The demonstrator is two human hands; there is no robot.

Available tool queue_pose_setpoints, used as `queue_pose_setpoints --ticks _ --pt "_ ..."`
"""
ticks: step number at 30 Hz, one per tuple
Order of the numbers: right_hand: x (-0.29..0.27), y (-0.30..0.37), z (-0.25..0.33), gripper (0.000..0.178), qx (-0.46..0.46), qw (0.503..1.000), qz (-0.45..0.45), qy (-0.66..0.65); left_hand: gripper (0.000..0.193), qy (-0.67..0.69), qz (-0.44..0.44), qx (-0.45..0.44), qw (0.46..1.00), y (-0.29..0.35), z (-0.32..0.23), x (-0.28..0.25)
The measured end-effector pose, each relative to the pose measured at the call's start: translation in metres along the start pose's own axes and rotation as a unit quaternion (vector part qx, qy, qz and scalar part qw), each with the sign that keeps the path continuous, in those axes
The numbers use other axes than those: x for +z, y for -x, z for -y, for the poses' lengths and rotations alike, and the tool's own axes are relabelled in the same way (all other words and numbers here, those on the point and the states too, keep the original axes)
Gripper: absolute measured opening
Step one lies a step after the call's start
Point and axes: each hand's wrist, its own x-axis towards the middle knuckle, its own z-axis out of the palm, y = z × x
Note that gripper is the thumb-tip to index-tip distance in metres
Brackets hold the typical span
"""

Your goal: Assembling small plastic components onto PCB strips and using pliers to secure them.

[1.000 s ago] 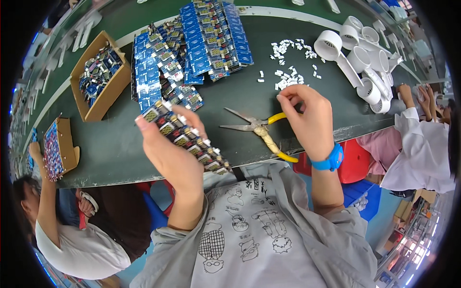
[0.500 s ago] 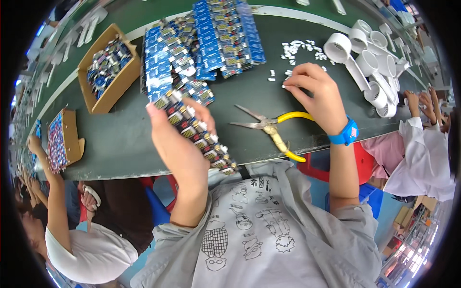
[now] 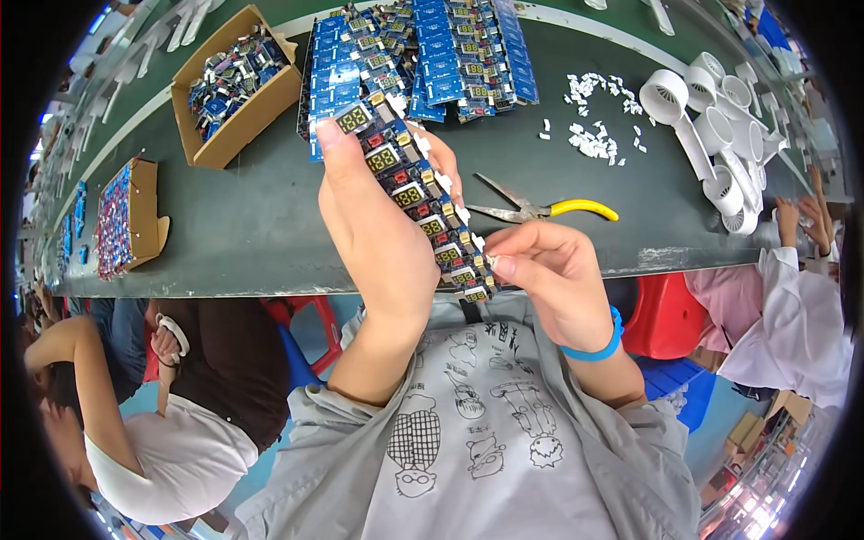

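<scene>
Board strip (image 3: 423, 211), hands (image 3: 378, 229) at its edges, pliers (image 3: 529, 212) just beyond on tabletop (image 3: 247, 238)

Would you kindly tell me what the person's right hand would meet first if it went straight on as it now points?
Likely the strip of circuit boards held in the left hand: the right hand has its fingertips close beside it, though depth leaves contact unclear.
</scene>
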Motion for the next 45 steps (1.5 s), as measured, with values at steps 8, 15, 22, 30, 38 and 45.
queue_pose_setpoints --ticks 8,15,22,30,38,45 --pt "0.0 0.003 -0.004 0.01 -0.011 1.0 -0.017 -0.02 0.058 -0.024 -0.038 0.025 0.999 0.003 0.002 0.005" --pt "0.004 0.005 -0.005 0.009 -0.051 0.997 -0.04 0.029 0.054 -0.072 -0.081 0.03 0.994 0.01 -0.005 0.02" --pt "0.006 0.008 0.003 0.008 -0.11 0.976 -0.067 0.175 0.057 -0.094 -0.118 0.058 0.987 0.015 -0.001 0.027" --pt "-0.033 -0.015 0.049 0.006 -0.138 0.884 -0.015 0.447 0.063 -0.1 -0.051 0.029 0.993 0.012 0.017 0.008" --pt "-0.083 -0.062 0.065 0.007 -0.232 0.663 -0.16 0.694 0.059 -0.071 -0.047 0.034 0.996 0.007 0.014 -0.005" --pt "-0.071 -0.057 0.067 0.008 -0.253 0.683 -0.139 0.671 0.053 0.015 -0.059 -0.006 0.998 -0.002 0.002 -0.003"
